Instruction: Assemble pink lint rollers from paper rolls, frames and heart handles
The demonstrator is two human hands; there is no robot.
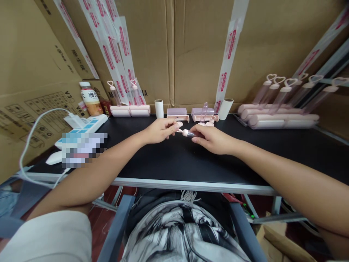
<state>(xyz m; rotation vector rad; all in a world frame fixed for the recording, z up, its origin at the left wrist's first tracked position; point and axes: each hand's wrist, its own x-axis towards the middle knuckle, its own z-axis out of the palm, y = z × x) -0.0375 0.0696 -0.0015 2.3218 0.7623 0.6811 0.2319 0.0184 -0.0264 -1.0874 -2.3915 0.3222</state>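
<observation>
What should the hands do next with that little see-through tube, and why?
Maybe gently press the pink cap snug onto the clear tube. The left hand holds the cap's slim end, the right hand holds the tube, and the two pieces line up end to end. I can't tell whether the cap is fully on, so a little push seems sensible.

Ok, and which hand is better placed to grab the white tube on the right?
Probably the right hand: it's nearer that white tube; the left hand is farther across. Both hold the clear, pink-capped piece, so the right would have to let go first.
</observation>
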